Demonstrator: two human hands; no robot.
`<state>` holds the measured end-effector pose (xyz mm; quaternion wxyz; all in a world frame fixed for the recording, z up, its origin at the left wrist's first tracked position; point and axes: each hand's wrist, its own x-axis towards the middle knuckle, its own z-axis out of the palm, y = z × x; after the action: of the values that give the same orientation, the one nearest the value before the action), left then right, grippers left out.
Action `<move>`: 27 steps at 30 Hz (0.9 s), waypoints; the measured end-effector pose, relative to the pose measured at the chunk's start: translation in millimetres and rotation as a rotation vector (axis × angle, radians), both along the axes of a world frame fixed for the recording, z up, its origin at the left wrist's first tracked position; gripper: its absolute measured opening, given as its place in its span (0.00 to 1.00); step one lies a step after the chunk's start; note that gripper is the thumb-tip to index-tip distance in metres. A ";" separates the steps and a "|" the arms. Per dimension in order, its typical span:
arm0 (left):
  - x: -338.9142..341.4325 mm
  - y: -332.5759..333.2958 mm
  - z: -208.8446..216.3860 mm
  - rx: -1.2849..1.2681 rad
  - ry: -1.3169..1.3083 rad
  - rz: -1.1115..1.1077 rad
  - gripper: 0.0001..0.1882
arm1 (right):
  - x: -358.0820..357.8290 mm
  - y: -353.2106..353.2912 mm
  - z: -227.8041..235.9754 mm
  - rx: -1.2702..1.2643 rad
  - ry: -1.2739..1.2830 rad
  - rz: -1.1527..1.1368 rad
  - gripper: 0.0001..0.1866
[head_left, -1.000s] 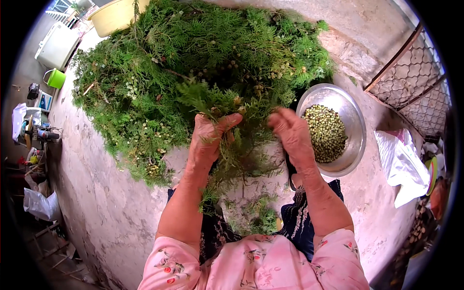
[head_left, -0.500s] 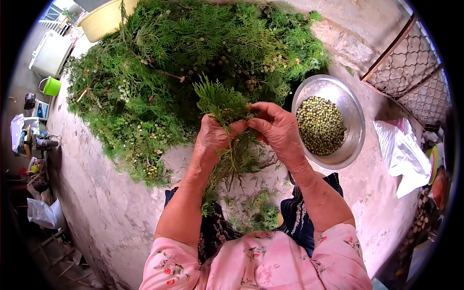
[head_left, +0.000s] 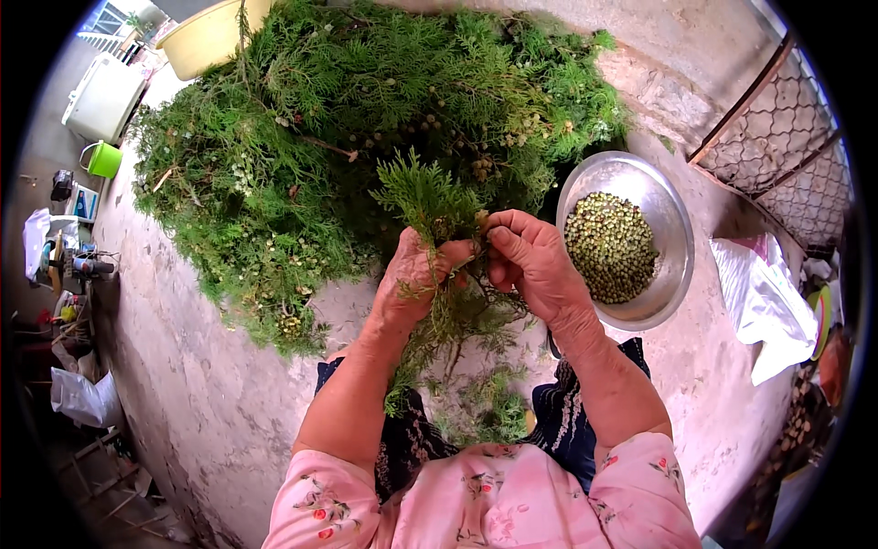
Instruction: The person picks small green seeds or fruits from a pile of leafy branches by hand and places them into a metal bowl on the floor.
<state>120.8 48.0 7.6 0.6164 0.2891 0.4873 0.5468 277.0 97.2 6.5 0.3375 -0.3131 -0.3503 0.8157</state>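
Note:
My left hand (head_left: 418, 267) is closed round a green conifer sprig (head_left: 425, 197), its scaly fronds sticking up above the fist and stems trailing below. Close beside it, my right hand (head_left: 538, 261) pinches at the sprig's edge with thumb and forefinger; what lies between those fingertips is too small to make out. A wide metal bowl (head_left: 675, 229) stands just right of my right hand, partly filled with small yellow-green cones (head_left: 611, 247). Beyond both hands spreads a large heap of cut conifer branches (head_left: 274, 137), with round cones among the fronds.
Loose green clippings (head_left: 498, 407) lie on the concrete floor (head_left: 210, 393) between my legs. A yellow tub (head_left: 206, 41) sits behind the heap, and a green bucket (head_left: 102, 159) at the far left. On the right are a white sack (head_left: 764, 302) and a wire mesh panel (head_left: 777, 128).
My right hand has drawn slightly right and down, leaving a small gap from the left hand. The left hand still grips the sprig. The whole view has shifted a little.

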 end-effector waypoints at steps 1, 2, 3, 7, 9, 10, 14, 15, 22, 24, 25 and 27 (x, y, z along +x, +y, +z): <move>0.5 1.8 2.7 0.004 -0.001 -0.002 0.16 | 2.3 2.7 2.2 -0.029 -0.006 -0.003 0.10; 0.8 3.6 7.4 -0.010 0.025 -0.038 0.16 | 5.0 5.6 3.8 -0.057 -0.013 -0.005 0.09; 1.4 5.3 10.7 -0.024 0.051 -0.073 0.16 | 9.7 9.6 3.3 -0.053 -0.014 -0.008 0.09; 10.2 4.7 11.8 0.100 0.191 0.007 0.12 | 9.3 17.3 7.1 0.019 -0.037 -0.047 0.08; 6.5 3.6 12.8 0.033 0.239 -0.075 0.11 | 4.9 13.7 8.8 0.182 -0.172 -0.062 0.10; 5.5 4.8 17.4 -0.032 0.284 -0.162 0.10 | 3.6 10.1 15.9 0.252 -0.291 -0.031 0.12; 9.1 4.4 31.6 0.018 0.310 -0.156 0.08 | 1.4 4.5 3.3 0.232 -0.246 -0.049 0.12; 7.1 4.5 12.6 0.105 0.291 -0.128 0.07 | 1.3 3.0 3.9 0.211 -0.250 -0.057 0.11; 5.9 4.3 -1.6 0.110 0.226 -0.082 0.07 | 6.3 2.6 3.7 0.134 -0.172 -0.029 0.08; 4.2 2.7 8.1 0.076 0.114 -0.078 0.08 | 8.2 4.9 3.9 0.120 -0.148 0.011 0.09; 3.4 1.7 9.2 0.112 0.170 -0.085 0.07 | 8.8 3.8 4.3 0.041 -0.114 0.023 0.09; 1.2 1.1 10.1 0.148 0.229 -0.093 0.07 | 11.6 3.9 0.9 -0.073 -0.039 0.068 0.11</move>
<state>122.0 49.1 17.7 0.5586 0.4164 0.4988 0.5155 288.6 101.1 7.4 0.2910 -0.3287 -0.3374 0.8327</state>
